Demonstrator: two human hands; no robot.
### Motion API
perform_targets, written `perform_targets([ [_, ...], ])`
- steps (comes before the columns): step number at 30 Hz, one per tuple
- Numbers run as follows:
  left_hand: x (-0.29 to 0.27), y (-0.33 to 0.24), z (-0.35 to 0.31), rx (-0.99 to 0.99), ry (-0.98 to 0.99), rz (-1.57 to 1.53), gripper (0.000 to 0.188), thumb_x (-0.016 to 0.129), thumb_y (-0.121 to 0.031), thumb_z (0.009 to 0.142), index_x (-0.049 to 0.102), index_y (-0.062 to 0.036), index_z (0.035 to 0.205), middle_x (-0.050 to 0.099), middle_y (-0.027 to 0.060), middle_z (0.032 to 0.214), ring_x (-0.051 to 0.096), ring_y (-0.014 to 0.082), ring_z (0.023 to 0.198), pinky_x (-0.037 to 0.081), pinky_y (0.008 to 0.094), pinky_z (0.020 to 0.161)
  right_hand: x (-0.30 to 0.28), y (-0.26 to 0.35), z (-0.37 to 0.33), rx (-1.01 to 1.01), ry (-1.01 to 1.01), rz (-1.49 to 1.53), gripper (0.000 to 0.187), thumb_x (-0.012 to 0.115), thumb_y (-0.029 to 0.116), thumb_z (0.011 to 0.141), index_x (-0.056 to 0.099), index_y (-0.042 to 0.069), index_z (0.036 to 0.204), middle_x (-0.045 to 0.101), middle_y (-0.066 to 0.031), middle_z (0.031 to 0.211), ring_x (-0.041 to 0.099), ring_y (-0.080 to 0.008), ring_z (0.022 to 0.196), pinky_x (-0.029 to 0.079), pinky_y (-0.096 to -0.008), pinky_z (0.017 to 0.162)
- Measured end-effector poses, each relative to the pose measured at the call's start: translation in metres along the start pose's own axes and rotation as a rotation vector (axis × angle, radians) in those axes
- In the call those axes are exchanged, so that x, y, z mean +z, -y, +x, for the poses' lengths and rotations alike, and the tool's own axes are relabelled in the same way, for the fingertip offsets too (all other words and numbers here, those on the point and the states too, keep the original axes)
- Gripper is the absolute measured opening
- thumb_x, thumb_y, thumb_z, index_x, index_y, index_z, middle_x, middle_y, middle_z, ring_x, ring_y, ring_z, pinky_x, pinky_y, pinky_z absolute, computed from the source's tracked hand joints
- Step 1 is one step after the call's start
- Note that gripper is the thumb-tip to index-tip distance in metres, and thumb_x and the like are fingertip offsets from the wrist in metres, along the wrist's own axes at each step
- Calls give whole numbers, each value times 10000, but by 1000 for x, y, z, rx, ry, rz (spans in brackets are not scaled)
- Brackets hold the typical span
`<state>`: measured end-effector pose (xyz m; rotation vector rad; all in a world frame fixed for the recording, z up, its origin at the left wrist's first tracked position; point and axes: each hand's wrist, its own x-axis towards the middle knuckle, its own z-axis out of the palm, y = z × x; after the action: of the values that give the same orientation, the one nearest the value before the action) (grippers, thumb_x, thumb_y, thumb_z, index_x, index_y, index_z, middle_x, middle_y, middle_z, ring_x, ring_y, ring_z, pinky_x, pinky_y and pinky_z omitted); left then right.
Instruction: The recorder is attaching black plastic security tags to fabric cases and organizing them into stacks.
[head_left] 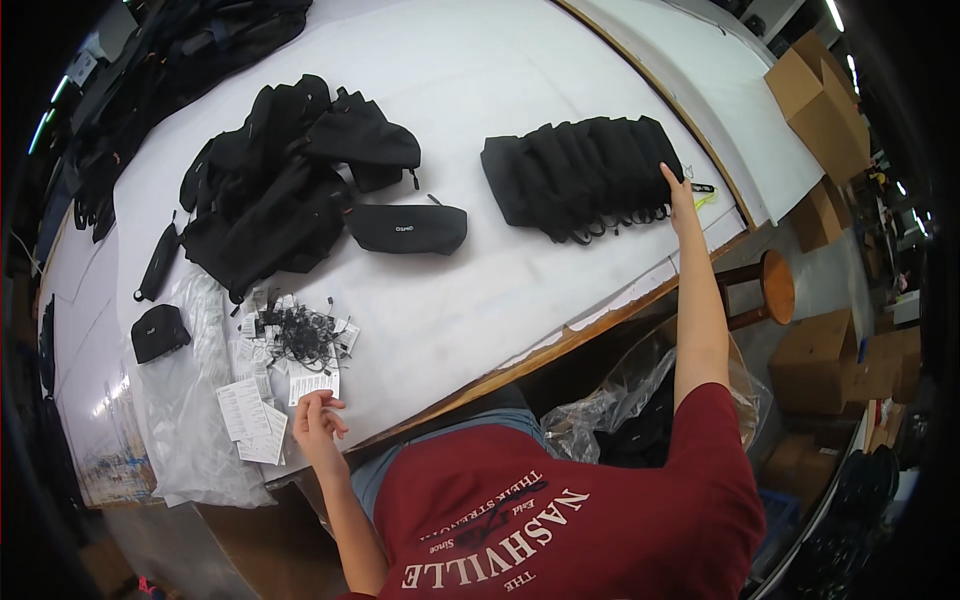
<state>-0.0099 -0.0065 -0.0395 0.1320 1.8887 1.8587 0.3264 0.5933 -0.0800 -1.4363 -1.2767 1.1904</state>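
Two bare hands, wide apart over the white surface [490, 310]. Right hand [678, 190] is out at arm's length, at the right end of a packed row of black fabric pouches [580, 170]. Its fingers reach the end pouch; can't tell if they grip or just press, as part of the hand is turned away. Row stands side by side, loops along the near edge; likely packed that tight so the soft pouches brace each other. Small yellow-green item [706, 198] lies just beside that hand, too small to identify.

Left hand [318, 420] is near the surface's front edge, fingers loosely curled at the bottom of a white printed tag [316, 383]; pinch or no pinch, can't tell. Black tag strings [305, 335] sit tangled above it, probably in easy reach on purpose.

Loose pouch heap [270, 200] is farther back, left of the row, dumped any which way. One pouch [405, 230] lies flat at its right side. Clear plastic sheeting [200, 430] is far left, under a small black pouch [160, 333].
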Motion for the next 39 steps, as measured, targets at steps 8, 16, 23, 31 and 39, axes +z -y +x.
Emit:
perform_targets([
  [8, 0, 0, -6, 8, 56, -1, 222, 479, -191, 958, 597, -7, 921, 617, 90, 764, 472, 65, 497, 326, 182, 454, 76, 26, -27, -34, 213, -13, 726, 753, 398, 760, 427, -8, 1266, 557, -126, 1201, 518, -231, 1115, 389, -339, 951],
  [16, -28, -1, 5, 149, -59, 98, 220, 466, -167, 964, 609, -3, 934, 625, 65, 777, 492, 57, 544, 345, 183, 491, 47, 37, -21, -72, 179, -200, 836, 792, 425, 692, 397, 53, 1327, 545, -137, 1230, 505, -256, 1133, 361, -425, 956],
  [23, -51, -10, 19, 314, -171, 271, 208, 486, -155, 959, 625, -2, 934, 627, 40, 843, 522, 81, 718, 397, 212, 648, 49, 12, 14, -445, 51, -228, 569, 795, 247, 746, 537, -1, 1189, 662, -106, 931, 609, -140, 794, 465, -248, 697],
  [31, -21, -25, 17, 619, -79, 864, 192, 655, -120, 801, 623, -41, 973, 605, 104, 968, 515, 287, 950, 389, 378, 860, 45, 24, 13, -323, 8, -501, 839, 773, 465, 706, 452, 15, 1336, 573, -215, 1197, 564, -268, 1093, 414, -334, 939],
  [39, 0, 8, 39, 687, 44, 1159, 194, 707, -157, 732, 635, -133, 911, 517, 43, 928, 475, 253, 953, 350, 387, 834, 103, 48, -83, -902, -301, -619, 461, 724, 328, 763, 609, 127, 1162, 611, -117, 1110, 523, -284, 1088, 383, -399, 948],
])
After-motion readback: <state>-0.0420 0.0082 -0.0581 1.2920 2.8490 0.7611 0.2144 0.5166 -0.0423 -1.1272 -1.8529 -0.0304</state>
